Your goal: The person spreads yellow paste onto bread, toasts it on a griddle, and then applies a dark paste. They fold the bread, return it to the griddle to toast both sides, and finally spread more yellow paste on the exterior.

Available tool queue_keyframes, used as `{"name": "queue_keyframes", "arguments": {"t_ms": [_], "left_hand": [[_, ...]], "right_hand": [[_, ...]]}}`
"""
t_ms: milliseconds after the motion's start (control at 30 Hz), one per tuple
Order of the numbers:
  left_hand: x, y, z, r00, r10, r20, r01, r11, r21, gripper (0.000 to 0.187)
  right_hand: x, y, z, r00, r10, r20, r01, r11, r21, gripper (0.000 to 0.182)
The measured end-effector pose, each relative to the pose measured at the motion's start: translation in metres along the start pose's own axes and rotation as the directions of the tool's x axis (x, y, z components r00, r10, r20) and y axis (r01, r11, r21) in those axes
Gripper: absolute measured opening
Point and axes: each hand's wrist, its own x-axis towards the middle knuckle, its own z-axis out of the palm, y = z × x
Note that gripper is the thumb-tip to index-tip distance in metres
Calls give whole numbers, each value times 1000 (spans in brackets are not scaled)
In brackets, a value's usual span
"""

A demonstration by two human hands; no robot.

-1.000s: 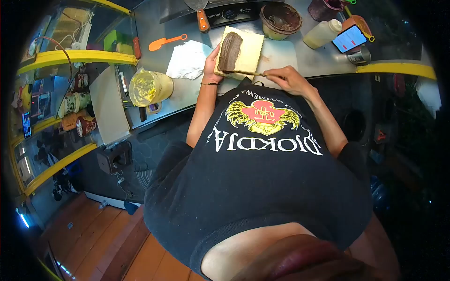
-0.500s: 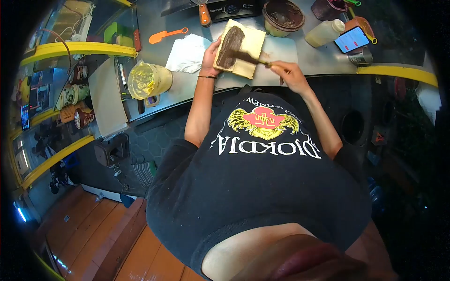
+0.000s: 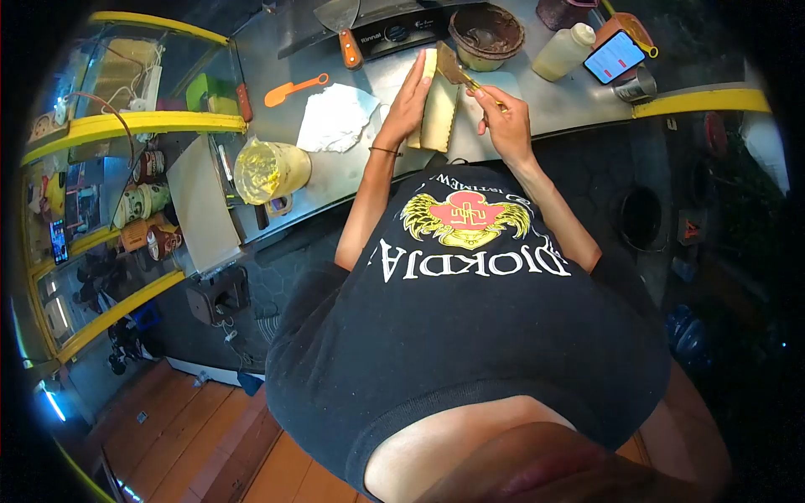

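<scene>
Left hand (image 3: 407, 111) lies along the left side of a pale yellow bread slab (image 3: 438, 116), its fingers straight and pressed together, pointing to the far side; the thumb cannot be made out. Right hand (image 3: 506, 116) pinches the thin yellowish handle of a spreader (image 3: 451, 64) between thumb and fingertips, with the other fingers curled in. The spreader's brown blade is at the far right edge of the slab; whether it touches cannot be told for certain. The slab is between the two hands, over the near part of the metal counter (image 3: 537, 113), and shows a wavy right edge; it looks folded, and its inner face is mostly hidden.

Just beyond the slab, slightly to the right, is a bowl (image 3: 486, 39) smeared with dark brown paste. Farther right are a squeeze bottle (image 3: 563, 52), a phone (image 3: 615, 57) with its screen lit, and a metal can (image 3: 637, 86) beside the phone. To the left of the left hand lies a crumpled white sheet (image 3: 338, 118), with an orange spatula (image 3: 296, 90) beyond it and a tub (image 3: 288, 171) of yellow spread on its near left. At the far side, a scraper (image 3: 350, 50) with an orange handle is in front of a black stove (image 3: 411, 32). A yellow-framed glass case (image 3: 126, 127) is at the far left.
</scene>
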Motion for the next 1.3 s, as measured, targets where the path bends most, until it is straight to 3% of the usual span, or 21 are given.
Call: {"name": "queue_keyframes", "arguments": {"t_ms": [100, 167, 233, 367, 433, 567, 700, 767, 833, 867, 1033, 1100, 1133, 1167, 1200, 1267, 1300], "left_hand": [[2, -11, -10, 997, -74, -18, 69, 974, -217, 56], [5, -25, -18, 974, -226, -28, 181, 841, -511, 57], [8, -29, -25, 985, -166, 35, 153, 780, -607, 58], [12, -11, -17, 976, -219, -9, 188, 856, -482, 55], [13, -14, -17, 966, -260, -7, 232, 872, -431, 61], [14, -28, -21, 960, -279, -32, 203, 768, -607, 55], [10, -18, -24, 985, -172, -18, 127, 789, -601, 53], [8, -14, -22, 987, -152, -50, 103, 840, -533, 52], [7, -9, -23, 996, -80, 26, 84, 962, -260, 50], [7, -6, -23, 995, -83, 61, 96, 964, -247, 49], [9, -15, -33, 988, -138, 72, 156, 883, -442, 49], [8, -21, -35, 962, -268, 42, 206, 621, -757, 48], [4, -24, -36, 960, -271, 75, 209, 508, -835, 47], [0, -35, -39, 960, -272, 72, 206, 507, -837, 47], [-5, -48, -44, 955, -274, 111, 217, 397, -892, 46], [-14, -69, -49, 955, -214, 207, 235, 116, -965, 44], [-17, -75, -49, 955, -216, 204, 233, 116, -966, 44]], "right_hand": [[6, -11, -10, 999, -41, -29, 40, 999, -32, 28], [14, 9, -19, 997, -72, -31, 69, 994, -89, 27], [24, 19, -27, 998, -47, 40, 59, 932, -358, 28], [21, 18, -20, 972, -123, 198, 195, 898, -395, 28], [13, 10, -15, 974, -8, 227, 45, 986, -159, 27], [15, 2, -27, 986, 20, 164, -12, 999, -47, 28], [27, 19, -42, 990, 100, 104, -85, 986, -144, 28], [30, 15, -36, 991, 90, 94, -76, 987, -144, 29], [32, 6, -34, 983, 73, 167, -46, 986, -160, 29], [33, 6, -34, 984, 75, 163, -49, 986, -159, 29], [41, -3, -39, 995, 11, 94, -11, 1000, 1, 31], [44, 3, -43, 996, -24, 86, 28, 999, -42, 30], [45, 9, -46, 990, -48, 130, 72, 979, -189, 28], [46, 12, -48, 982, -66, 178, 123, 936, -330, 26], [48, 15, -48, 981, -65, 181, 123, 936, -331, 26], [47, 18, -47, 951, -174, 255, 282, 826, -487, 24], [50, 21, -45, 951, -172, 258, 282, 827, -487, 24]]}}
